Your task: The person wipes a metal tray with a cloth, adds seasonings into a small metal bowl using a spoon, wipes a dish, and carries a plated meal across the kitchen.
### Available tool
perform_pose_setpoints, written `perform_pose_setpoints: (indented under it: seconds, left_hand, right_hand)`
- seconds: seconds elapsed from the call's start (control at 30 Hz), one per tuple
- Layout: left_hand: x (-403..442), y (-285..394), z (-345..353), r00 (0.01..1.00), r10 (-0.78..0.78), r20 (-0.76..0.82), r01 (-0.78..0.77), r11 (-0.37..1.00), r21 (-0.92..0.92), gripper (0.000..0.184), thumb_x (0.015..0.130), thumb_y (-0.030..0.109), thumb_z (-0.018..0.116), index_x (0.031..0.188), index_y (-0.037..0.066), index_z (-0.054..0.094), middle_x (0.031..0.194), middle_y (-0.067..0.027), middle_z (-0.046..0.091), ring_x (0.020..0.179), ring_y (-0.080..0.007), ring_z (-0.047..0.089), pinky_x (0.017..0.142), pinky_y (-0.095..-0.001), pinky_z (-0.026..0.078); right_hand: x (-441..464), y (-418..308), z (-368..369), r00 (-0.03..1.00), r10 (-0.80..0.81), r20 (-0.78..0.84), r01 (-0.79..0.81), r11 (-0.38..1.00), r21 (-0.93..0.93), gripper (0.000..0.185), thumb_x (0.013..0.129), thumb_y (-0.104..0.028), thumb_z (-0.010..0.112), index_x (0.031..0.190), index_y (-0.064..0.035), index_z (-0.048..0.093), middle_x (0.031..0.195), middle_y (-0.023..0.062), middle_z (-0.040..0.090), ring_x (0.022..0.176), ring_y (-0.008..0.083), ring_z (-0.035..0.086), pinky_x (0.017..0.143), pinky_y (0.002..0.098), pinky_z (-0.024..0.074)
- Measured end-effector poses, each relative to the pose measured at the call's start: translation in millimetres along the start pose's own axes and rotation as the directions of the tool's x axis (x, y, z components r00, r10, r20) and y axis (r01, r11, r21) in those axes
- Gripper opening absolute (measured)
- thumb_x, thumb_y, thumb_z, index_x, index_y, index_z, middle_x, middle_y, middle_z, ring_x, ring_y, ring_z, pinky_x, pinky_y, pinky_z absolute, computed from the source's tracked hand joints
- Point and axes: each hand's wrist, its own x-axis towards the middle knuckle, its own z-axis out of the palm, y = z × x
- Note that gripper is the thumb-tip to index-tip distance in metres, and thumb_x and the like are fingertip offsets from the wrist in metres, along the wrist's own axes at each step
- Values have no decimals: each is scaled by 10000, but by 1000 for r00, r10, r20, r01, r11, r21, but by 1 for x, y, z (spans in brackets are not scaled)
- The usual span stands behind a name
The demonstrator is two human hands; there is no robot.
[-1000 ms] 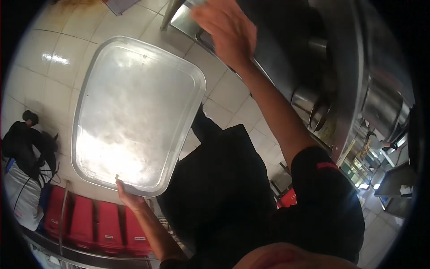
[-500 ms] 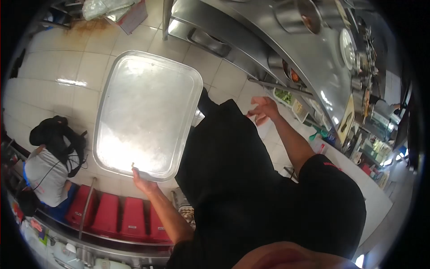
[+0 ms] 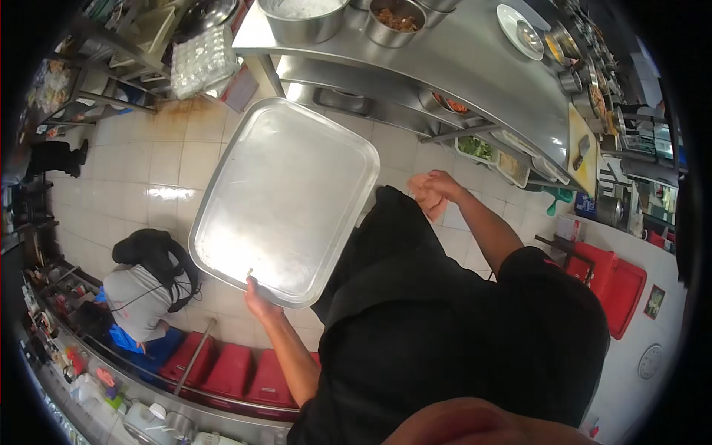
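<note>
Head view: holding metal tray [image 3: 285,196] by rim, ahead of closed left hand [image 3: 262,302]; pinching pink cloth-like item [image 3: 426,197] in right hand [image 3: 447,186], right of left grip; for any tray move, clamp rim firmly

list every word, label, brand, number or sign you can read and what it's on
No text can be read.
Small pale labels on the rectangular red plastic bins: too small.
Red marking on the black fabric right sleeve: too blurred.
</note>
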Motion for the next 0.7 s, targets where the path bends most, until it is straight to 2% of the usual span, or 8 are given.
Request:
perform_pose_setpoints:
  seconds: [0.17,0.27,0.37,0.4,0.43,0.57,0.63,0.7]
  left_hand:
    - [-9,6,36,985,61,162,-70,996,52,370,972,249,474,1202,-36,527,1066,-133,599,987,-273,601,859,-424,502]
    - [-39,6,90,974,39,222,-64,992,105,357,960,242,498,1192,-24,554,1027,-107,606,949,-248,607,832,-391,510]
    - [-64,-3,159,960,-3,280,-39,989,146,343,946,233,528,1182,-9,581,975,-73,608,887,-211,609,784,-342,514]
    - [-60,-12,171,950,-14,313,-51,979,199,369,939,235,530,1203,-22,550,1042,-108,603,938,-242,610,827,-373,509]
    - [-58,-22,181,939,-30,343,-61,966,252,399,932,237,531,1225,-34,519,1110,-143,599,989,-273,610,871,-404,505]
    - [-61,-60,257,875,-135,464,-25,946,322,413,929,234,539,1230,-45,498,1081,-150,605,939,-250,619,824,-365,517]
    - [-71,-76,301,856,-189,482,-22,917,399,394,937,228,525,1226,-38,492,1075,-146,606,946,-242,613,834,-363,508]
    - [-74,-100,339,812,-213,543,-41,908,417,377,943,221,515,1220,-34,494,1074,-143,606,959,-240,608,847,-364,499]
  right_hand:
    - [-6,-7,-7,996,21,91,-35,987,157,282,794,-124,635,1038,15,604,927,81,632,829,165,609,717,304,505]
    - [-31,23,-48,991,-123,44,91,893,441,312,779,-149,645,1035,27,618,1008,93,639,873,182,609,719,308,492]
    - [-57,55,-119,983,-136,-126,183,808,560,267,850,-155,606,1069,0,609,1048,79,640,885,176,618,739,301,503]
    - [-68,72,-142,959,-169,-228,281,676,682,277,874,-165,599,1101,-6,600,1053,75,638,891,173,618,746,306,506]
    - [-71,91,-171,890,-267,-370,434,745,506,332,906,-166,584,1193,0,560,1068,87,637,930,176,623,783,302,518]
    - [-145,45,-249,800,-259,-540,588,519,621,355,915,-148,572,1236,0,539,1066,88,635,939,172,621,801,292,523]
    - [-192,-30,-246,694,-326,-642,682,581,443,363,910,-136,573,1247,-7,536,1072,93,634,928,166,621,806,286,525]
    - [-186,-43,-235,582,-461,-669,753,616,230,360,905,-136,578,1244,-23,538,1045,88,628,916,156,620,802,284,529]
